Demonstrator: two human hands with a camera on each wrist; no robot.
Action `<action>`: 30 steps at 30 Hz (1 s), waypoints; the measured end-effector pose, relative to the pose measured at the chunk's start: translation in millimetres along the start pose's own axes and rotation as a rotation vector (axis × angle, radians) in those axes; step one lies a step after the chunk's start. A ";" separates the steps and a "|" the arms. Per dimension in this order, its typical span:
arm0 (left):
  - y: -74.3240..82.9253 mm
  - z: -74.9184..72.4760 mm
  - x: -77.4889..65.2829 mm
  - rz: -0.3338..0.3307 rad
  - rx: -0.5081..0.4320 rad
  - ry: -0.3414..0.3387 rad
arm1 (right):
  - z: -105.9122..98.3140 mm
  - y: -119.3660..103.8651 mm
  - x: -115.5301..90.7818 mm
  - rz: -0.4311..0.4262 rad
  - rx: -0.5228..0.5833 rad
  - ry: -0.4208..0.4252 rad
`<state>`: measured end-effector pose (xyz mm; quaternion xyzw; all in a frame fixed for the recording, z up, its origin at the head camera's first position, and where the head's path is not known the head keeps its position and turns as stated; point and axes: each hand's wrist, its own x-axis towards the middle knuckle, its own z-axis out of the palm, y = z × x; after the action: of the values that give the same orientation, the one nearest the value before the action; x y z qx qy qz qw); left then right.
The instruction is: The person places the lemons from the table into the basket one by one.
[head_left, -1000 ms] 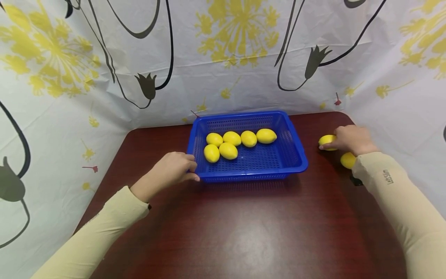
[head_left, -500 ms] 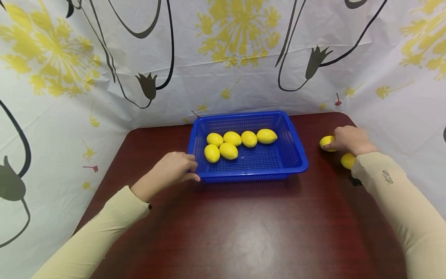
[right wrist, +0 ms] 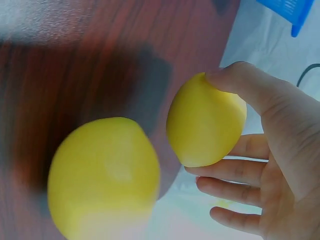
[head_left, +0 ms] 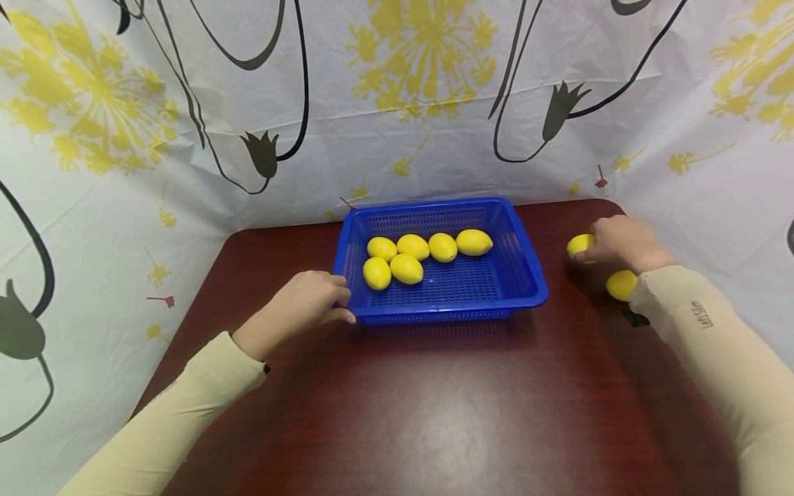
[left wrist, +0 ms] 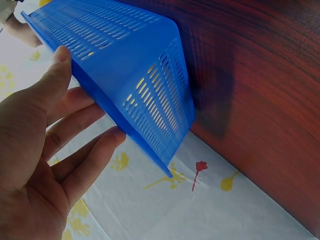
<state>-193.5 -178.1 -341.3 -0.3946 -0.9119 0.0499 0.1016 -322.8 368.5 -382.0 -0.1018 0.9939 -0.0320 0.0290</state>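
A blue plastic basket [head_left: 434,306] with slotted walls stands at the back middle of the table, with several yellow lemons [head_left: 406,269] grouped mostly in its left and back part. At its left front corner, my left hand [head_left: 310,296] pinches the rim; the left wrist view shows the thumb [left wrist: 61,65] on one side and fingertips at the rim's other side. To the right of the basket, my right hand [head_left: 626,242] holds a lemon [right wrist: 207,122] between thumb and fingers, its shadow falling on the table. Another lemon [head_left: 621,285] lies just nearer, beside the right sleeve.
The dark red-brown wooden table [head_left: 422,413] meets a white sheet [head_left: 397,138] with yellow and grey flower prints at the back and both sides. A small black object [head_left: 635,317] shows beneath the right sleeve, too hidden to identify.
My right hand has risen slightly with the lemon and shifted a little toward the back. More of the other lemon shows beside the sleeve. The left hand and basket have stayed put.
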 end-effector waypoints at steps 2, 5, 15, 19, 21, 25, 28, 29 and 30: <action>0.1 0.1 -0.2 -0.001 -0.002 0.005 | -5.1 -3.6 -2.3 -0.008 -0.001 0.019; 0.2 0.1 -0.6 -0.002 -0.001 0.008 | -13.4 -9.9 -6.2 -0.016 0.000 0.057; 1.2 -1.0 -0.3 -0.008 -0.003 -0.011 | -42.1 -22.8 -11.1 -0.037 -0.005 0.109; 1.2 -1.1 0.1 -0.008 -0.009 -0.009 | -57.0 -23.6 -9.3 -0.043 -0.030 0.075; 1.2 -1.0 0.6 -0.007 -0.010 -0.006 | -65.2 -24.2 -9.7 -0.042 -0.051 0.056; 1.2 -0.6 0.7 -0.005 -0.007 -0.003 | -79.0 -27.0 -10.9 -0.056 -0.075 0.055; 1.2 -0.2 0.8 -0.005 -0.004 -0.002 | -84.5 -29.5 -12.1 -0.065 -0.084 0.067; 1.1 0.0 0.8 -0.005 -0.004 -0.001 | -85.4 -30.3 -12.6 -0.065 -0.085 0.071; 1.1 0.2 1.0 -0.005 -0.005 0.000 | -85.9 -31.0 -13.2 -0.063 -0.084 0.072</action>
<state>-193.4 -176.6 -341.5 -0.3926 -0.9129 0.0475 0.1007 -309.1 345.8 -293.7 -0.1331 0.9910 0.0050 -0.0122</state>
